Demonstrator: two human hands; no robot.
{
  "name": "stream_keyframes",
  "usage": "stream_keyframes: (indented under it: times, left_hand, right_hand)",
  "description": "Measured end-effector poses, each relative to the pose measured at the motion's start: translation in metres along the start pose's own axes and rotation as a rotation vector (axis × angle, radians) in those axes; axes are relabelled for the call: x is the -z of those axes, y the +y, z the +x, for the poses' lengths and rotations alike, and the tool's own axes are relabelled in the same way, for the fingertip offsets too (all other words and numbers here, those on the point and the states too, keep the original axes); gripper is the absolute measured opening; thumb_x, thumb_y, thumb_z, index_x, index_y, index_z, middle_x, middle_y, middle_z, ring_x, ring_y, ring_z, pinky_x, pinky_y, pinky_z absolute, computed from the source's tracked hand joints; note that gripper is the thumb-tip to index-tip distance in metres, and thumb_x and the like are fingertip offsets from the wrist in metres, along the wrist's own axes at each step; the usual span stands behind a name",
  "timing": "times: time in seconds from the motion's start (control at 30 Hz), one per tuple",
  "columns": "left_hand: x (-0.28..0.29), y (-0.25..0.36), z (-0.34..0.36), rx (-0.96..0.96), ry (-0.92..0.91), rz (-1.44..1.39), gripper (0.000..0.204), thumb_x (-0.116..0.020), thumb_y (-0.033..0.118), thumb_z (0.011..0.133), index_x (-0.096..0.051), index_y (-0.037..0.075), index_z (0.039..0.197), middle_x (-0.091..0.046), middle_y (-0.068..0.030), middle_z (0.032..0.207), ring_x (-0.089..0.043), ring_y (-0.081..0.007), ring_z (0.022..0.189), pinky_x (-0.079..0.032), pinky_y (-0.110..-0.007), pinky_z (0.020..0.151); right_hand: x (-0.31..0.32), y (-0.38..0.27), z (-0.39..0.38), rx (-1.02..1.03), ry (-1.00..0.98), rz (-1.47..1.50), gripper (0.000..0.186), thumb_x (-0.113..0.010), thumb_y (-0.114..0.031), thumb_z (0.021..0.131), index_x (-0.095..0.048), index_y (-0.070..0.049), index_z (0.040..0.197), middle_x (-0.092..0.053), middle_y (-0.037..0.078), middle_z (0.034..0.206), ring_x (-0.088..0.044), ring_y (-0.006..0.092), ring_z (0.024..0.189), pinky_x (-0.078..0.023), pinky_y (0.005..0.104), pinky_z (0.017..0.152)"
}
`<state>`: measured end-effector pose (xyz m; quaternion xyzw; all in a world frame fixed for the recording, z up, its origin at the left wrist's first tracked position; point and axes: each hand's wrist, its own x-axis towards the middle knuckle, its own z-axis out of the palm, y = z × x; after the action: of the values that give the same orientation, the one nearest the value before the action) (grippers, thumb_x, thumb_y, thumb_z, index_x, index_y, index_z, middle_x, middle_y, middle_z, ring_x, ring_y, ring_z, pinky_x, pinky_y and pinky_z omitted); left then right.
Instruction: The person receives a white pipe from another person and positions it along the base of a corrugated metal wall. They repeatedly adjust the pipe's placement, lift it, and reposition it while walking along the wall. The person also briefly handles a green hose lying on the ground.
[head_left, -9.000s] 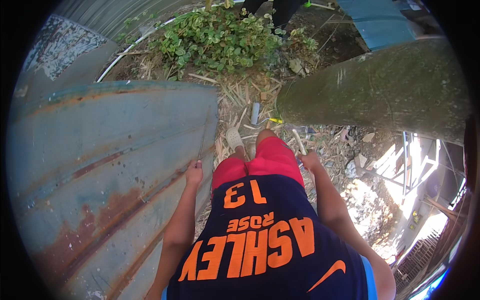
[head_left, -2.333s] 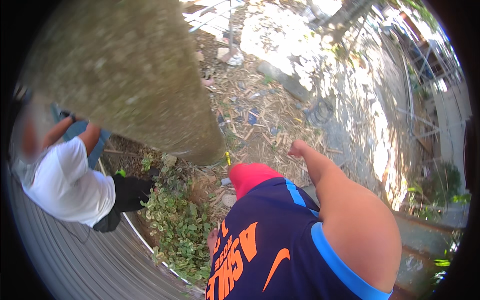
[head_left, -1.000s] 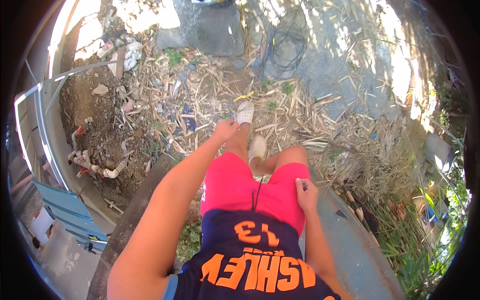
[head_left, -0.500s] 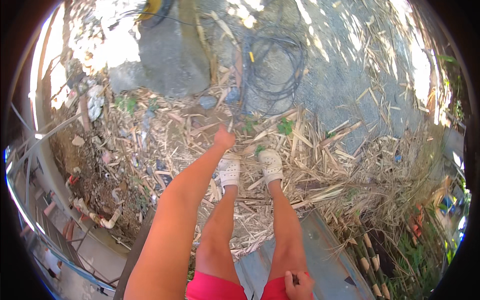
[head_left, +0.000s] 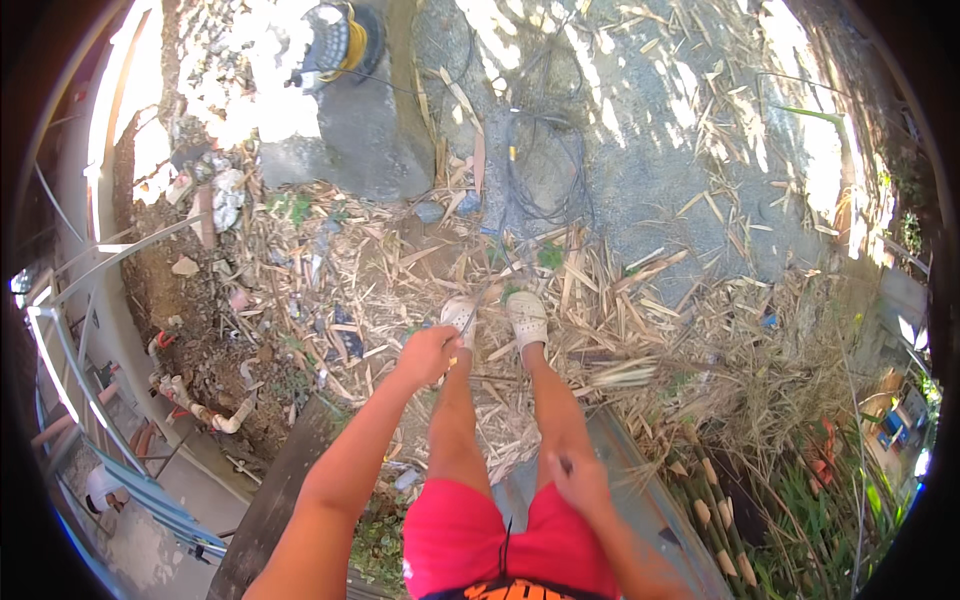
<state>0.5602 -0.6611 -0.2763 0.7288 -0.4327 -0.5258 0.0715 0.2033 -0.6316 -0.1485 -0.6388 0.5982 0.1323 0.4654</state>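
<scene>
My left hand is closed in front of my left shin, above my left clog. A thin dark cable runs up from it toward a loose loop of the same cable on the grey ground ahead. The loop lies flat, with a small yellow mark on it. My right hand is held over my right thigh with its fingers curled. A small dark tip shows at these fingers, too small to name. My feet stand in pale clogs on dry husks and leaves.
A cable reel with yellow on it stands on a concrete slab at the far left. Pipes and rubble lie to the left beside a metal railing. Cut bamboo poles are at the lower right. A person is at the lower left.
My left hand has drawn back toward me from near the cable loop, and the cable loop has shifted. My right hand has risen forward over my thigh. The view has tilted slightly.
</scene>
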Motion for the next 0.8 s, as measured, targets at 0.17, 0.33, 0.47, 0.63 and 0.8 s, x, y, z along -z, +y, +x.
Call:
stream_keyframes:
  times: [0.17, 0.33, 0.47, 0.63, 0.8]
  left_hand:
    - [0.084, 0.091, -0.219, -0.101, -0.12, -0.001, 0.012, -0.063, 0.018, 0.094, -0.068, 0.009, 0.099, -0.068, -0.0161, 0.094, -0.064, -0.0398, 0.089, -0.051, -0.046, 0.076]
    - [0.096, 0.148, -0.391, -0.09, 0.028, -0.047, 0.009, -0.066, 0.011, 0.093, -0.067, 0.004, 0.098, -0.064, -0.0138, 0.084, -0.063, -0.0353, 0.078, -0.05, -0.041, 0.069]
    - [0.084, 0.163, -0.487, 0.164, 0.202, -0.205, 0.008, -0.068, 0.007, 0.089, -0.069, 0.006, 0.096, -0.062, -0.0132, 0.082, -0.061, -0.0365, 0.077, -0.048, -0.043, 0.069]
    - [0.046, 0.164, -0.557, 0.039, 0.443, -0.171, 0.008, -0.069, 0.005, 0.087, -0.069, 0.006, 0.095, -0.064, -0.0127, 0.084, -0.062, -0.0347, 0.08, -0.049, -0.043, 0.071]
    - [0.028, 0.16, -0.644, -0.021, 0.701, -0.249, 0.009, -0.068, 0.002, 0.086, -0.069, 0.003, 0.095, -0.067, -0.0141, 0.091, -0.063, -0.0351, 0.086, -0.05, -0.041, 0.075]
  right_hand:
    - [-0.027, -0.043, 0.101, -0.411, -0.325, 1.169, 0.047, -0.045, -0.047, 0.106, -0.064, -0.004, 0.112, -0.072, 0.01, 0.099, -0.068, 0.0182, 0.084, -0.053, 0.0311, 0.072]
    - [-0.007, -0.183, 0.102, -0.38, -0.537, 1.743, 0.062, -0.041, -0.051, 0.105, -0.044, 0.0, 0.142, -0.065, 0.02, 0.124, -0.065, 0.0308, 0.111, -0.053, 0.0448, 0.098]
    - [0.001, -0.219, 0.061, -0.377, -0.51, 1.752, 0.038, -0.04, -0.036, 0.107, -0.055, -0.004, 0.119, -0.068, 0.015, 0.105, -0.068, 0.0282, 0.093, -0.057, 0.0411, 0.083]
    - [0.068, -0.28, -0.023, -0.008, -0.491, 1.696, 0.031, -0.042, -0.033, 0.106, -0.057, -0.007, 0.115, -0.06, 0.003, 0.078, -0.06, 0.0181, 0.071, -0.051, 0.0361, 0.07]
    - [0.149, -0.353, -0.172, 0.582, -0.757, 1.464, 0.037, -0.039, -0.038, 0.108, -0.055, -0.006, 0.119, -0.055, 0.002, 0.077, -0.06, 0.0162, 0.071, -0.052, 0.0361, 0.072]
